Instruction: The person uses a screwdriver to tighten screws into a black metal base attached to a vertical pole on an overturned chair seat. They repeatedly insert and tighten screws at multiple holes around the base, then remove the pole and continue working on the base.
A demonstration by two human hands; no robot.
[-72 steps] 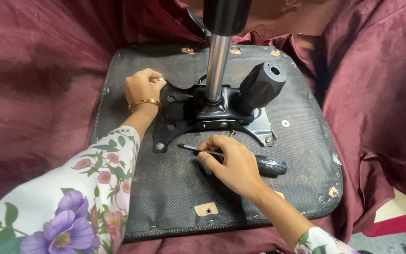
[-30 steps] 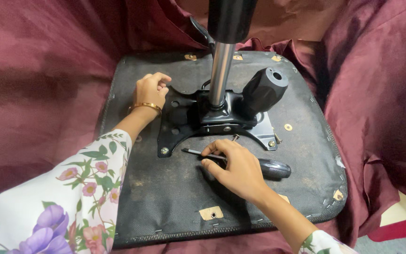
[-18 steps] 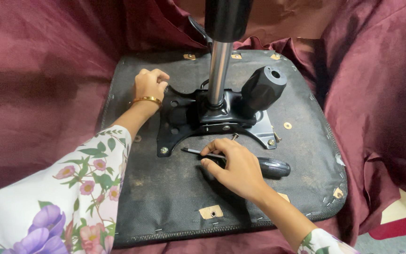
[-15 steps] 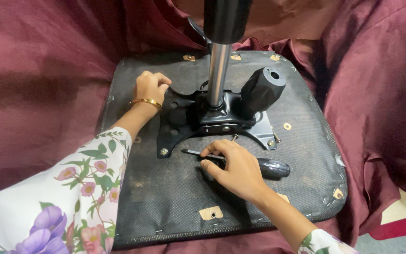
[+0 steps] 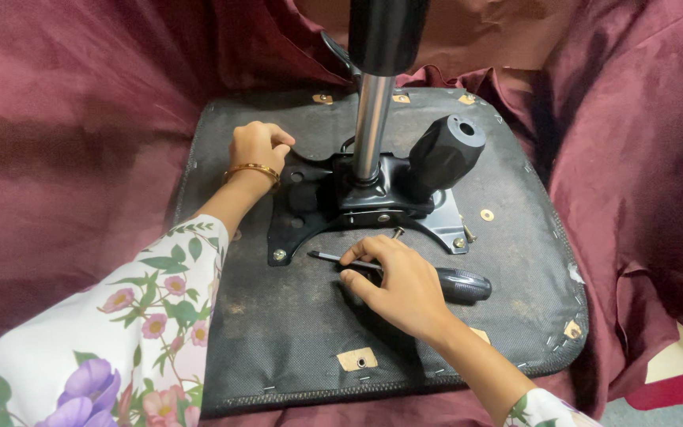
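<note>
the right hand [image 5: 401, 285] lies on a screwdriver [image 5: 436, 278], fingers curled round it, on the black seat [image 5: 294, 332] just below the metal plate [image 5: 357, 205]. the left hand [image 5: 256, 146] is a fist at the plate's corner

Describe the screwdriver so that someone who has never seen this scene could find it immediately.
Start at the black underside of the chair seat, where a black metal mounting plate carries a shiny gas cylinder. Just in front of that plate, under the right hand, lies the screwdriver. It is the only loose tool there, with a thin shaft pointing left and a thick dark handle pointing right.
</note>
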